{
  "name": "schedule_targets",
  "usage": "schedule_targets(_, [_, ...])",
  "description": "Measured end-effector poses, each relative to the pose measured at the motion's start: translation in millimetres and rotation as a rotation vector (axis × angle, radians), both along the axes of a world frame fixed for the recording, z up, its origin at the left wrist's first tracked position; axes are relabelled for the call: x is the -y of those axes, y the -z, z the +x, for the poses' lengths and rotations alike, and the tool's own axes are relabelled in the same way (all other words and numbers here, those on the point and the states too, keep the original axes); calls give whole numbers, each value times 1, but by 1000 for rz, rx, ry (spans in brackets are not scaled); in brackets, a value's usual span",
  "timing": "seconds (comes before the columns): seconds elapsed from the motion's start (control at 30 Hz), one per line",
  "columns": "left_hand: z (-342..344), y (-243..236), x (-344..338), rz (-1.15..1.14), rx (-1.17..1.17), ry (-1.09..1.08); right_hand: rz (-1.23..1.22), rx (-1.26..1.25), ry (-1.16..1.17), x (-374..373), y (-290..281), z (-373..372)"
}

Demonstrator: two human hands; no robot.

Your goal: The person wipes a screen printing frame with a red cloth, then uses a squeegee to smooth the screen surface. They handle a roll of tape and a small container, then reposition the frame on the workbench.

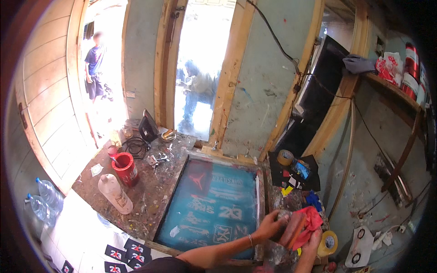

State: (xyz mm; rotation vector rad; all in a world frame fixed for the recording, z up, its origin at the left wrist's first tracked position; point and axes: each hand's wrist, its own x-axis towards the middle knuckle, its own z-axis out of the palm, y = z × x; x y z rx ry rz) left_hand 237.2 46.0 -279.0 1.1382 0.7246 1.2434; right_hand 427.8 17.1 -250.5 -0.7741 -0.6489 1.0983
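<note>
My left hand (272, 224) grips the upper end of a wooden squeegee (292, 230), held tilted over the right edge of the printing screen. My right hand (307, 245) holds a crumpled red cloth (312, 217) against the squeegee's side. Beside and below my hands lies the teal screen (191, 218) in its frame, with pale stencilled designs and a red patch. A roll of yellow tape (328, 242) is just right of my right hand.
A worn worktable (91, 191) bears a white bottle (114, 195) and red bucket (130, 172). Printed dark pieces (116, 253) and water jugs (49, 195) are low at left. A person (94, 63) stands in the doorway. A shelf (387, 84) juts out at upper right.
</note>
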Motion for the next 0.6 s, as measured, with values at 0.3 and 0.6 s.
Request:
schedule_targets(0.3, [5,13,-11,34,-71,-420,-61,298,122,21,-7,-75])
schedule_targets(0.6, [-108,-7,-47,-290,274,-735,15,706,-326,78,-16,-123])
